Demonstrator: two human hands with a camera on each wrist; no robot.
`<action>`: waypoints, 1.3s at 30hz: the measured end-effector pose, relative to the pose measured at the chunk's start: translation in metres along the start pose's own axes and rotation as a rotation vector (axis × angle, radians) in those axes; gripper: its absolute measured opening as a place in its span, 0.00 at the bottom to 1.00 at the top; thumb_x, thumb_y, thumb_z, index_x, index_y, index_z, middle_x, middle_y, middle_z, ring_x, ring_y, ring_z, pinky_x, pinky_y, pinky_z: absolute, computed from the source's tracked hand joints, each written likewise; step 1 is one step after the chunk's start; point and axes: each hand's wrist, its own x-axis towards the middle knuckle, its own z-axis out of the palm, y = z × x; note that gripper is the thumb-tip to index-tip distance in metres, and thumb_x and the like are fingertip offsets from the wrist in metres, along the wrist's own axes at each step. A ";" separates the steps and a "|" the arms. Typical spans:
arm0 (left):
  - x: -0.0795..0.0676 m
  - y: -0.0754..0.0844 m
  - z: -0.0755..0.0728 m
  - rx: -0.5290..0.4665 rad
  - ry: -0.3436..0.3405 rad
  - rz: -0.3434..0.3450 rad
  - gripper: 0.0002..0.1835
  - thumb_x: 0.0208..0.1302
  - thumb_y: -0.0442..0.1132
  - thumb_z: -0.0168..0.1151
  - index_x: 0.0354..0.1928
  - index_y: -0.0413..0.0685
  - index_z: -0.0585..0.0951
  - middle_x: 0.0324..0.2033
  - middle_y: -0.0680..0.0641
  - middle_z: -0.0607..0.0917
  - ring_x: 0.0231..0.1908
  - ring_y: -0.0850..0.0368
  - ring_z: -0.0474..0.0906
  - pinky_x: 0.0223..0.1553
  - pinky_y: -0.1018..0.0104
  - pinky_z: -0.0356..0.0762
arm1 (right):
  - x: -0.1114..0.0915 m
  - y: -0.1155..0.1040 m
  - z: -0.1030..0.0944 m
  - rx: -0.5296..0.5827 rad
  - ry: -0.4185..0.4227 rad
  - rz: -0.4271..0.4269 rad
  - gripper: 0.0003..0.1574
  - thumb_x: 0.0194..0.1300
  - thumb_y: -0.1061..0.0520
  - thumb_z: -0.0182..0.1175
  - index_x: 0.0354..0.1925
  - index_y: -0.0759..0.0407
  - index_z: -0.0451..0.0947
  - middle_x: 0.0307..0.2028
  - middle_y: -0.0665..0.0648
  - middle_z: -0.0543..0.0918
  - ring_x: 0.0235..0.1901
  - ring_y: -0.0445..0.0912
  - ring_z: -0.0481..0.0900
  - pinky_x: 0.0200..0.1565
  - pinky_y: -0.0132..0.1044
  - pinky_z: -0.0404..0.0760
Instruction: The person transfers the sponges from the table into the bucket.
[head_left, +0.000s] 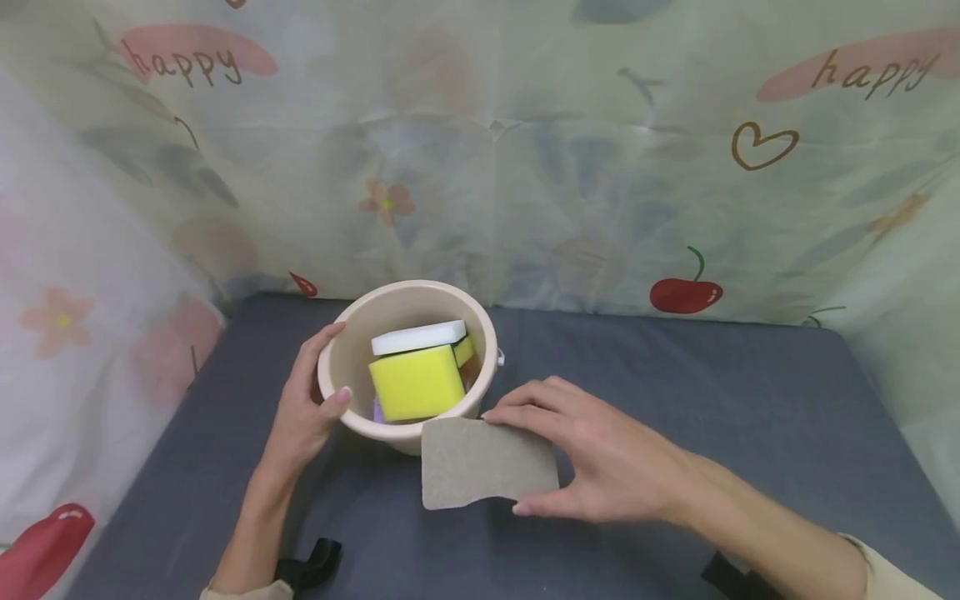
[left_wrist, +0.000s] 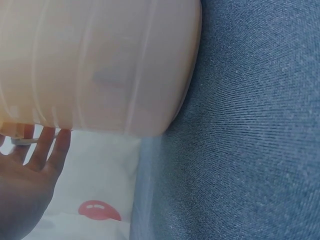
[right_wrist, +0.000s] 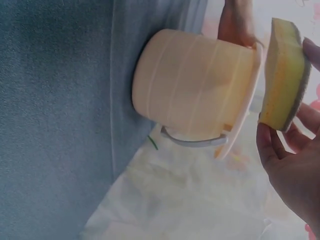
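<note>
A cream bucket stands on the dark table, its mouth facing up toward me. My left hand grips its left rim, thumb at the rim and fingers around the outer wall. In my right hand a sponge is pinched by its edges, its grey scouring face upward. The right wrist view shows the sponge's yellow foam just beyond the bucket's rim. Inside the bucket lie a yellow sponge, a white foam block, another partly hidden yellow sponge and a bit of something purple.
A grey-blue cloth covers the table. Patterned curtains hang behind it and at both sides. The bucket's pale handle hangs down along its side. Black straps show at the wrists.
</note>
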 end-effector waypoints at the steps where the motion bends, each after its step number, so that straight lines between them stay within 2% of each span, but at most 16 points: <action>1: 0.000 0.000 0.000 0.002 0.000 -0.001 0.41 0.58 0.36 0.65 0.74 0.57 0.64 0.68 0.47 0.64 0.57 0.47 0.68 0.48 0.74 0.77 | 0.001 0.000 -0.001 0.002 0.001 0.003 0.43 0.52 0.43 0.75 0.64 0.48 0.73 0.57 0.42 0.75 0.51 0.40 0.70 0.47 0.33 0.76; 18: -0.001 0.000 0.001 0.003 0.003 0.001 0.41 0.57 0.36 0.65 0.74 0.56 0.64 0.68 0.47 0.64 0.56 0.48 0.69 0.47 0.75 0.76 | 0.021 0.004 -0.007 -0.035 0.050 0.019 0.43 0.51 0.44 0.76 0.64 0.50 0.74 0.58 0.47 0.72 0.54 0.40 0.70 0.49 0.33 0.77; 34: 0.001 -0.001 0.000 -0.032 0.015 0.029 0.40 0.59 0.43 0.67 0.74 0.55 0.65 0.67 0.49 0.66 0.56 0.50 0.69 0.48 0.75 0.75 | 0.044 0.006 -0.008 -0.070 0.058 0.051 0.42 0.54 0.44 0.73 0.65 0.52 0.74 0.59 0.48 0.72 0.57 0.42 0.68 0.51 0.35 0.76; 39: 0.001 -0.003 0.001 -0.062 0.023 0.051 0.40 0.59 0.49 0.69 0.73 0.53 0.66 0.67 0.48 0.66 0.56 0.49 0.68 0.49 0.75 0.74 | 0.053 0.007 -0.006 -0.065 0.065 0.055 0.42 0.54 0.45 0.74 0.65 0.53 0.74 0.59 0.49 0.72 0.59 0.44 0.68 0.52 0.37 0.75</action>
